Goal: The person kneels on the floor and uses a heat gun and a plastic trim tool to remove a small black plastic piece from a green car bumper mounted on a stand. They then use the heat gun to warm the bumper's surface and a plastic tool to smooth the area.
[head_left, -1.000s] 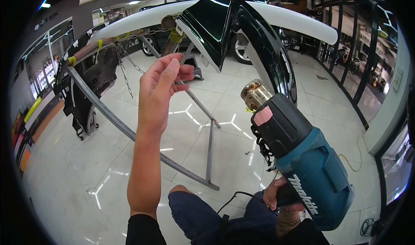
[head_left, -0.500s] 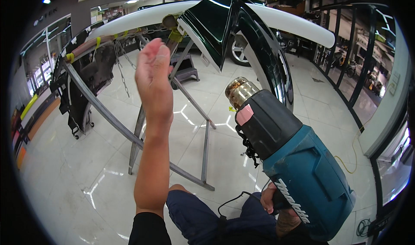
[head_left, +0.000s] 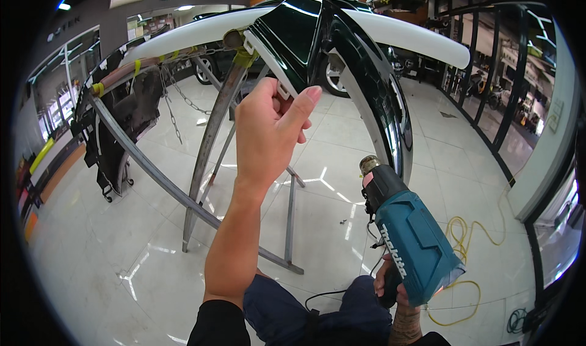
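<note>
Left hand pinches car panel edge, right hand grips heat gun.
Left hand (head_left: 268, 132) at 12 o'clock, fingers clenched on the white lower edge of the dark green panel (head_left: 342, 59) resting on the metal stand (head_left: 207, 156). Right hand (head_left: 394, 288) at 5 o'clock, wrapped around teal heat gun (head_left: 412, 242), nozzle up toward the panel, not touching.

A glossy white tiled floor (head_left: 342, 224) carries a grey metal stand (head_left: 207, 156) at 10 o'clock, holding up the dark green car panel (head_left: 366, 83). A yellow cable (head_left: 470, 248) (loosely coiled) lies at 4 o'clock.
</note>
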A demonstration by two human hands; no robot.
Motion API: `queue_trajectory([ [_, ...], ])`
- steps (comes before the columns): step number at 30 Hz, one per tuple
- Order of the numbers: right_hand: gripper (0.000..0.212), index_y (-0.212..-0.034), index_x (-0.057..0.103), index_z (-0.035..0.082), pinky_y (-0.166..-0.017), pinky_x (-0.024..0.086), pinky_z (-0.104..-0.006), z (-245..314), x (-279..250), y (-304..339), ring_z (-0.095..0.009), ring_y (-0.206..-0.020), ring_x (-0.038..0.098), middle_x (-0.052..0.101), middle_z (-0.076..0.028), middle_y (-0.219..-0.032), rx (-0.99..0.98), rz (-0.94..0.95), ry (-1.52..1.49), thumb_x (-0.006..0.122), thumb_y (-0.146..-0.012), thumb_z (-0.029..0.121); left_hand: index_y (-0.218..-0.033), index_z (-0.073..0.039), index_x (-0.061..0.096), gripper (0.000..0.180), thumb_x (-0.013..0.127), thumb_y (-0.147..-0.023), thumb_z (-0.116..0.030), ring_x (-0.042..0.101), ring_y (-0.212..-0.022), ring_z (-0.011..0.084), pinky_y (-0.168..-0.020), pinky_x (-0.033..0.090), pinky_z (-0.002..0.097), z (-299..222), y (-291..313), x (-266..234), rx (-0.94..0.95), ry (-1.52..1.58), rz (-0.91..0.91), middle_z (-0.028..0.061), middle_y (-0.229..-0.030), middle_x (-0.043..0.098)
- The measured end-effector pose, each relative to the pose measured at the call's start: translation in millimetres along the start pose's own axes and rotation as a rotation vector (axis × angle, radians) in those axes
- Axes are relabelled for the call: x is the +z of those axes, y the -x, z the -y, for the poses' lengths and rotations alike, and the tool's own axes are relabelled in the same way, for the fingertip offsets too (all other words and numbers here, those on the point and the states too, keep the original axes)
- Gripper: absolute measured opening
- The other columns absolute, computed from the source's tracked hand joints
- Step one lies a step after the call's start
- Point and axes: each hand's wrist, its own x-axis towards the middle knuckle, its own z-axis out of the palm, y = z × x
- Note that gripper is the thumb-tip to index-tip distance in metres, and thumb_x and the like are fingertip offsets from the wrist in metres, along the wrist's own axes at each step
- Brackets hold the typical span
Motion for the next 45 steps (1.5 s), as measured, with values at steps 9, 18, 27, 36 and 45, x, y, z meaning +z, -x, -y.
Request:
queue_trajectory([
  [9, 0.079, -0.132, 0.046, 0.000, -0.051, 0.045, -0.0317, -12.5, -1.8, -31.5, -0.020, -0.055, 0.059, 0.061, -0.014, -0.072, 0.000, 0.459, -0.396, 0.071, -0.081, 0.055, -0.078, -0.004, 0.053, 0.044, 0.077, -0.083, -0.040, 0.045, -0.044, 0.0068, -0.043, 0.036, 0.0216, 17.2, -7.6, -18.2, 0.455, -0.530, -0.041, -0.0001, -0.051, 0.049],
  [18, 0.069, -0.133, 0.045, -0.001, -0.060, 0.048, -0.0330, -9.7, 2.2, -53.2, -0.024, -0.063, 0.062, 0.064, -0.016, -0.082, -0.090, 0.360, -0.030, 0.072, -0.078, 0.032, -0.071, -0.002, 0.056, 0.047, 0.081, -0.075, -0.041, 0.044, -0.045, 0.0141, -0.048, 0.039, 0.0263, -2.9, -19.3, -46.7, 0.611, -1.029, 0.091, 0.0052, -0.050, 0.046],
  [27, 0.069, -0.134, 0.043, -0.001, -0.068, 0.050, -0.0336, -18.7, 26.1, -106.8, -0.030, -0.072, 0.064, 0.066, -0.018, -0.092, -0.236, 0.244, 0.630, 0.073, -0.072, 0.008, -0.107, -0.007, 0.069, 0.042, 0.059, -0.093, -0.045, 0.059, -0.077, 0.0169, -0.073, 0.046, 0.0311, -70.9, -104.3, -53.0, 0.780, -0.908, 0.277, 0.0083, -0.085, 0.065],
  [36, 0.074, -0.129, 0.046, 0.004, -0.072, 0.057, -0.0382, -21.7, 54.9, -123.2, -0.036, -0.086, 0.069, 0.065, -0.020, -0.104, -0.432, 0.203, 0.838, 0.085, -0.069, 0.022, -0.145, -0.015, 0.042, 0.081, 0.065, -0.081, -0.059, 0.051, -0.125, 0.0339, -0.102, 0.043, 0.0434, -12.5, -201.6, 21.5, 0.612, -1.345, 0.368, 0.0215, -0.133, 0.053],
  [45, 0.072, -0.128, 0.045, 0.002, -0.066, 0.057, -0.0369, -24.8, 53.6, -129.9, -0.034, -0.078, 0.069, 0.064, -0.020, -0.102, -0.527, 0.182, 0.902, 0.083, -0.072, 0.027, -0.145, 0.003, 0.038, 0.103, 0.073, -0.066, -0.054, 0.051, -0.125, 0.0376, -0.103, 0.042, 0.0365, -19.8, -209.5, 27.3, 0.129, -1.251, 0.454, 0.0279, -0.141, 0.045],
])
